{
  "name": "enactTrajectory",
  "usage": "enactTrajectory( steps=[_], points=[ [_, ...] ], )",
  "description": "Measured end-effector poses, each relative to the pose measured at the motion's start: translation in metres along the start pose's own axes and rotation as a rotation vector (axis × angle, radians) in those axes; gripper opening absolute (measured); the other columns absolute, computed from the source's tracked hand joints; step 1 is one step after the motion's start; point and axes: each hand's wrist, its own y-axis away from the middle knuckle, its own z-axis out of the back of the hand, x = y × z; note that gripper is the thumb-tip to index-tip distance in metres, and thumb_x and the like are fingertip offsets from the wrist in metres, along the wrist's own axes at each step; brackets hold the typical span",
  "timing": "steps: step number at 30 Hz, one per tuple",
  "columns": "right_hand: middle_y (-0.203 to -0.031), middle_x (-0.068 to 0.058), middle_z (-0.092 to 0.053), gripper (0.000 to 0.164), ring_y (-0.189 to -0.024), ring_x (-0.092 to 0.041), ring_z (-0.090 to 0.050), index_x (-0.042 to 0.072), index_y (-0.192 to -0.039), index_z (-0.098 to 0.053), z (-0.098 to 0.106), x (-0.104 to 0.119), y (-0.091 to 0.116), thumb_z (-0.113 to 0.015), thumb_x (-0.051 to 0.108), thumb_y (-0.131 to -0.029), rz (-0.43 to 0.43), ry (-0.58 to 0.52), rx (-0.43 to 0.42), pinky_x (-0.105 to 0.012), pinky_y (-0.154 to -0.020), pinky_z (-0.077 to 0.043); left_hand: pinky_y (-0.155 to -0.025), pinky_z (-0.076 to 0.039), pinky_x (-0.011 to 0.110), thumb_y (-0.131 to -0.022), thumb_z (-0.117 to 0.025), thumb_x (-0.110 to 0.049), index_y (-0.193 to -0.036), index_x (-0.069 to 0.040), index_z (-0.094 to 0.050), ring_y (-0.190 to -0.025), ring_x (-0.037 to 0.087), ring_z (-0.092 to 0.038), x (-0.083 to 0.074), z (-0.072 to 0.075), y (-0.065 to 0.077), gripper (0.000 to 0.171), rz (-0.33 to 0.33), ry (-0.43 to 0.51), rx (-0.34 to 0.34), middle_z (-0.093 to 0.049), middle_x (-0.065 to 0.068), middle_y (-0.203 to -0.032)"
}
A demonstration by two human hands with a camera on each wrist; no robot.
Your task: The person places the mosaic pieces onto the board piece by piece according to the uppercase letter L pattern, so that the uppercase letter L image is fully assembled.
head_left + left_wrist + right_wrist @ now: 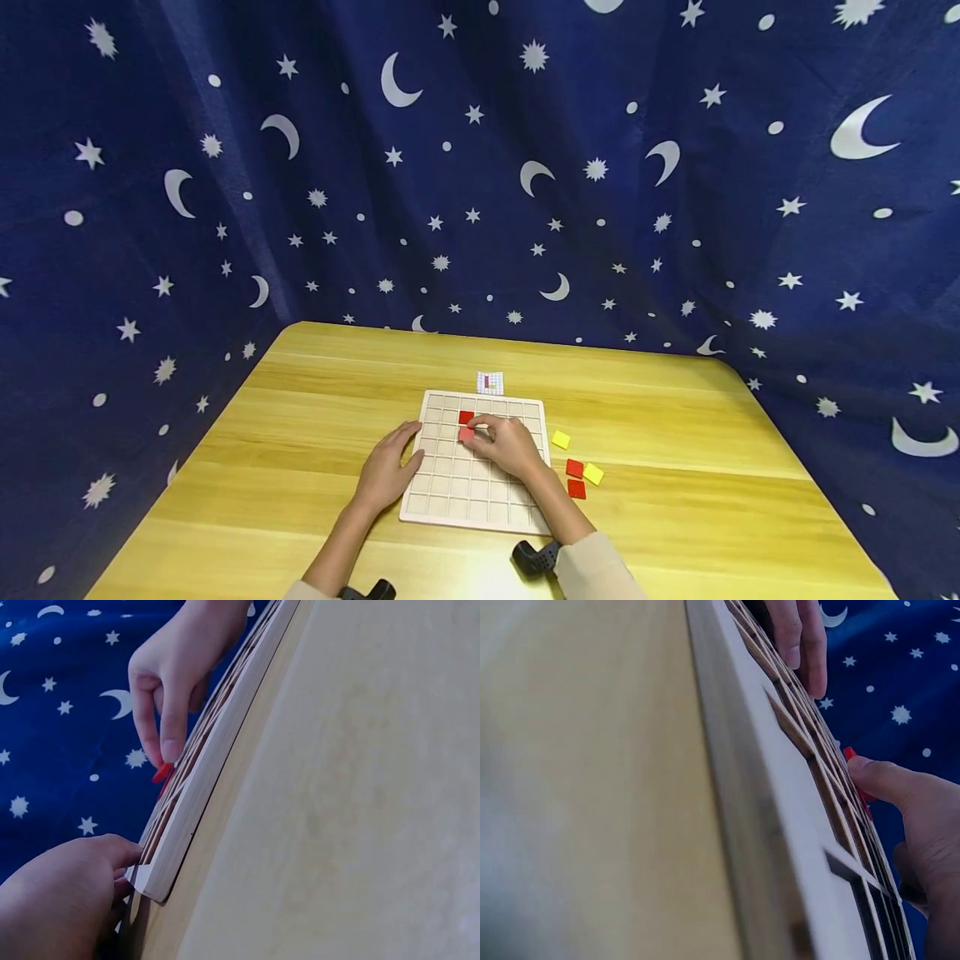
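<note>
A square wooden grid board (pixel 480 510) lies on the table. My right hand (pixel 510 446) pinches a red square tile (pixel 466 434) between thumb and finger over the board's upper middle part. In the left wrist view this red tile (pixel 161 773) is tilted at the fingertips. Just beyond it, another red tile (pixel 466 416) sits in a cell of the board. At the board's left edge, my left hand (pixel 386 471) rests with its fingertips and thumb touching the rim, fingers loosely extended.
A small card (pixel 490 383) printed with a grid pattern lies behind the board. To the right are a yellow tile (pixel 561 439), another yellow tile (pixel 593 474), a red tile (pixel 574 468) and a red tile (pixel 577 489). A starry blue curtain (pixel 495 167) surrounds the table.
</note>
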Motion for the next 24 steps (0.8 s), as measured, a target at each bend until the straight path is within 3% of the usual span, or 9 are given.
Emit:
enactTrajectory(
  steps=[13, 20, 24],
  points=[
    [-0.043, 0.016, -0.024, 0.027, -0.042, 0.000, -0.015, 0.011, -0.097, -0.071, -0.007, -0.003, -0.004, -0.073, 0.031, -0.079, -0.030, -0.048, -0.002, -0.017, -0.042, -0.018, -0.101, -0.034, 0.051, -0.087, -0.063, -0.021, -0.128, -0.005, -0.054, -0.125, 0.031, -0.042, 0.001, -0.002, -0.001, 0.045, -0.032, -0.018, -0.029, -0.051, 0.013, -0.132],
    [-0.045, 0.015, -0.021, 0.023, -0.042, 0.000, -0.014, 0.009, -0.100, -0.070, -0.002, -0.001, 0.006, -0.072, 0.021, -0.080, -0.011, -0.100, -0.041, -0.017, -0.041, -0.017, -0.101, -0.033, 0.051, -0.088, -0.062, -0.022, -0.130, -0.005, -0.053, -0.125, 0.031, -0.041, 0.001, -0.004, 0.000, 0.046, -0.031, -0.014, -0.013, -0.049, 0.012, -0.133],
    [-0.044, 0.017, -0.019, 0.029, -0.042, 0.000, -0.012, 0.010, -0.106, -0.068, 0.000, -0.001, 0.008, -0.072, 0.023, -0.081, -0.020, -0.095, -0.033, -0.017, -0.040, -0.017, -0.101, -0.033, 0.051, -0.088, -0.063, -0.022, -0.129, -0.006, -0.053, -0.125, 0.031, -0.041, 0.002, -0.004, 0.001, 0.045, -0.031, -0.017, -0.021, -0.050, 0.012, -0.133]
  ],
)
